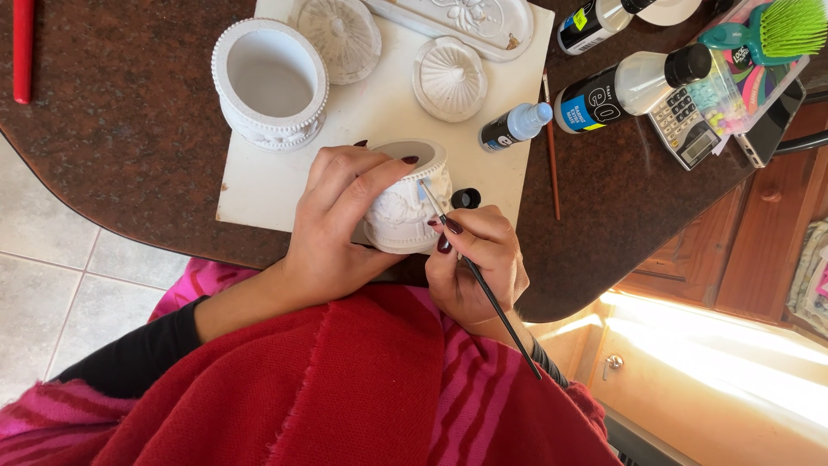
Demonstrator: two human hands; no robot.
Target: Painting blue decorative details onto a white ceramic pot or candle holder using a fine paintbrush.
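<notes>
My left hand (336, 220) grips a small white ornate plaster pot (405, 211), tilted on its side at the near edge of a white board (259, 185). A thin dark-handled paintbrush (483, 285) is pinched in my right hand (479, 259), and its tip touches the pot's outer wall near the rim, where a small blue mark shows. A small black cap (466, 198) lies just beyond my right hand.
On the board stand a larger white pot (270, 82), two round white lids (448, 78), and an oblong white tray (466, 22). Paint bottles (634, 86), a small blue-capped bottle (516, 127), a spare brush (552, 147), a calculator (683, 125) and a green brush (789, 26) lie to the right on the dark counter (129, 129).
</notes>
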